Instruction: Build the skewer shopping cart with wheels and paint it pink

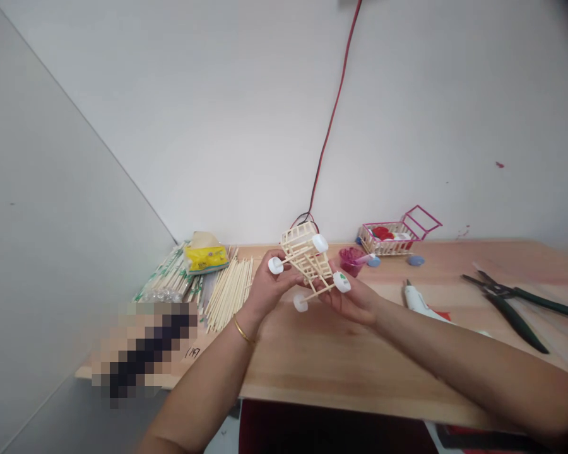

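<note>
Both of my hands hold up a small cart [307, 258] built of light wooden sticks, with white bottle caps as wheels, tilted above the wooden table [341, 366]. My left hand [267, 291] grips it from the left, fingers curled near one cap wheel; a gold bangle sits on that wrist. My right hand [353, 299] supports it from below and the right, fingers closed near the green-marked cap wheel [341, 281].
A pile of wooden sticks [227, 290] and a yellow packet [206, 255] lie at the left. A pink stick cart [397, 234] stands at the back, a glue gun [416, 299] and dark pliers [515, 306] at the right. A red cable [334, 113] runs down the wall.
</note>
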Tool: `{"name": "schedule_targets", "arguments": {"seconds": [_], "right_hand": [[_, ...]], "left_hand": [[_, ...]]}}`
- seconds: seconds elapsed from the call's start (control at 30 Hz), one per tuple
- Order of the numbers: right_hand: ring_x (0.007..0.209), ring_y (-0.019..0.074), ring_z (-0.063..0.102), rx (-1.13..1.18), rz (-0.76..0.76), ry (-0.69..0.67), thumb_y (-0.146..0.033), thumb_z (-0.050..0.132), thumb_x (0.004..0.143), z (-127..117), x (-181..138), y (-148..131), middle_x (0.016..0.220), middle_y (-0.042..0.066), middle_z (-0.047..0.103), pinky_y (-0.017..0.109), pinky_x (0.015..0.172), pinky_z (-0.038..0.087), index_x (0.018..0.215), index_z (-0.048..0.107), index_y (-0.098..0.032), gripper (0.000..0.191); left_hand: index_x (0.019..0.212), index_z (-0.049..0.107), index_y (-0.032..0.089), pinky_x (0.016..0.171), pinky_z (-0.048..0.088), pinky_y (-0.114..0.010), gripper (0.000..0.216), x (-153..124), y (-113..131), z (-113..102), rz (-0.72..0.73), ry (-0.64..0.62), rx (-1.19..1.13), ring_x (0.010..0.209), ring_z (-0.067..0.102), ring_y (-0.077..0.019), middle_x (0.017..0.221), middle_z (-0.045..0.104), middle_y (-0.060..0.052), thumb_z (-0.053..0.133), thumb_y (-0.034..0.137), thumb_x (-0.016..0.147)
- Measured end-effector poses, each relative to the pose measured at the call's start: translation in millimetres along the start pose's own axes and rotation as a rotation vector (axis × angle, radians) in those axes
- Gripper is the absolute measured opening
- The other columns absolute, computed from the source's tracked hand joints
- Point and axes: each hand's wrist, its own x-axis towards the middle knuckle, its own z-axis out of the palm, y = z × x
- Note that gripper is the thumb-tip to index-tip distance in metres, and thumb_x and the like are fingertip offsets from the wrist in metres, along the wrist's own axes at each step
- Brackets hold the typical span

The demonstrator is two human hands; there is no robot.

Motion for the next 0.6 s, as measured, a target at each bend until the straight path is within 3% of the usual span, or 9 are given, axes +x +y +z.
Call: {"name": "schedule_targets", "arguments": {"seconds": [0.2,0.47,0.6], "right_hand": [[0.077,0.0074,0.069,0.069,-0.034,-0.009,-0.031,0.052,0.096,9,8,12,0.107,0.006,0.071,0.016,0.078,0.057,0.112,0.061,-0.017,0.023],[0.082,0.012,0.071,-0.15,0.044,0.047,-0.022,0.053,0.094,2,16,13,0.101,0.007,0.074,0.021,0.073,0.059,0.11,0.064,-0.014,0.022],[0.095,0.0151,0.069,-0.354,0.015,0.029,-0.024,0.056,0.09,2,6,5,0.102,0.009,0.074,0.027,0.091,0.055,0.1,0.068,-0.015,0.019]], "left_hand": [[0.095,0.05,0.021,0.066,0.049,-0.025,0.047,3,-5,0,0.018,0.122,0.002,0.074,0.057,-0.0124,0.09,0.059,0.002,0.084,0.028,0.063],[0.085,0.051,0.018,0.066,0.041,-0.023,0.042,10,-5,-5,0.001,0.182,-0.005,0.066,0.05,-0.0087,0.071,0.052,0.007,0.084,0.023,0.059],[0.083,0.053,0.017,0.066,0.041,-0.024,0.041,10,-4,-3,-0.034,0.218,-0.03,0.066,0.051,-0.009,0.07,0.054,0.007,0.084,0.022,0.056]]}}
